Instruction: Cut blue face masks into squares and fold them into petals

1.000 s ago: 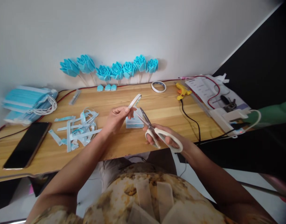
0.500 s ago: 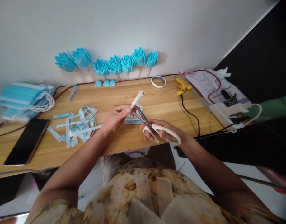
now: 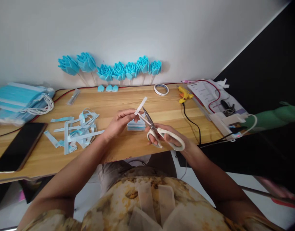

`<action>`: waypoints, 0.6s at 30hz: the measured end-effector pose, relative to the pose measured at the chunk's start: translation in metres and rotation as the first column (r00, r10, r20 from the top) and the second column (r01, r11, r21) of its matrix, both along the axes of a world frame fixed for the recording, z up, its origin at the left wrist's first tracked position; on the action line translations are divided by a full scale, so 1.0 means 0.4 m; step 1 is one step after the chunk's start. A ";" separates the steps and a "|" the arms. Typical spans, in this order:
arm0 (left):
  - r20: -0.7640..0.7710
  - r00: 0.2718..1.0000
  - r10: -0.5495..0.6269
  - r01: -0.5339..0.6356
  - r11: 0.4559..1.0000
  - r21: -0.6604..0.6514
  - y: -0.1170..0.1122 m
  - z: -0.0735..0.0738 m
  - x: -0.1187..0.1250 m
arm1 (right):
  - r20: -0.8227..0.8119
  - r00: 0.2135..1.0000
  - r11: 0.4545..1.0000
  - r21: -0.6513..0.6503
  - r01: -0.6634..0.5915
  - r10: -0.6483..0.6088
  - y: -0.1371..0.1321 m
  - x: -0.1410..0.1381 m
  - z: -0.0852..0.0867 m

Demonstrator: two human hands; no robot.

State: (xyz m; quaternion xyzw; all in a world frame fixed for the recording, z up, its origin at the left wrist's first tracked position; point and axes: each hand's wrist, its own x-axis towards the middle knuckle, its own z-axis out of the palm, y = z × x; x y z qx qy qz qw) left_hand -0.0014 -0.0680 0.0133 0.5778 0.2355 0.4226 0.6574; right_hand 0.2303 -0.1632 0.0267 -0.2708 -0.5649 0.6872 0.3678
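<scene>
My left hand (image 3: pixel 122 121) pinches a narrow white strip (image 3: pixel 141 105) that sticks up past its fingertips. White-handled scissors (image 3: pixel 172 138) sit in my right hand (image 3: pixel 168 131), with its fingers through the loops. The blades are parted and lie right beside the strip, close to my left fingertips; whether they touch it I cannot tell. Below the hands, a small stack of folded light-blue mask pieces (image 3: pixel 136 125) lies on the table, partly covered. A heap of cut blue and white mask strips (image 3: pixel 81 130) is spread to the left of my left forearm.
Several blue flowers (image 3: pixel 119 71) on sticks lean along the wall, with small blue folded pieces (image 3: pixel 100 88) before them. A tape roll (image 3: pixel 161 89) and yellow glue gun (image 3: pixel 185 95) lie back right. At left are face masks (image 3: pixel 17 96) and a phone (image 3: pixel 19 147).
The scissor blades have spread apart and the white strip stands clear of them, turned to show its plain side. The view has shifted slightly to the right.
</scene>
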 end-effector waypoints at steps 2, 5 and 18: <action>-0.014 0.999 0.032 -0.032 0.999 0.015 0.005 -0.008 0.001 | -0.024 1.000 1.000 0.003 -0.004 0.004 0.005 -0.008 0.005; -0.017 0.998 0.064 -0.064 0.998 0.019 0.010 -0.011 0.001 | -0.056 0.998 1.000 0.025 -0.017 0.018 0.011 -0.022 0.011; 0.099 0.987 0.125 -0.122 0.992 -0.035 0.006 0.021 0.008 | 0.100 0.995 0.999 -0.045 -0.011 0.015 -0.002 0.003 0.044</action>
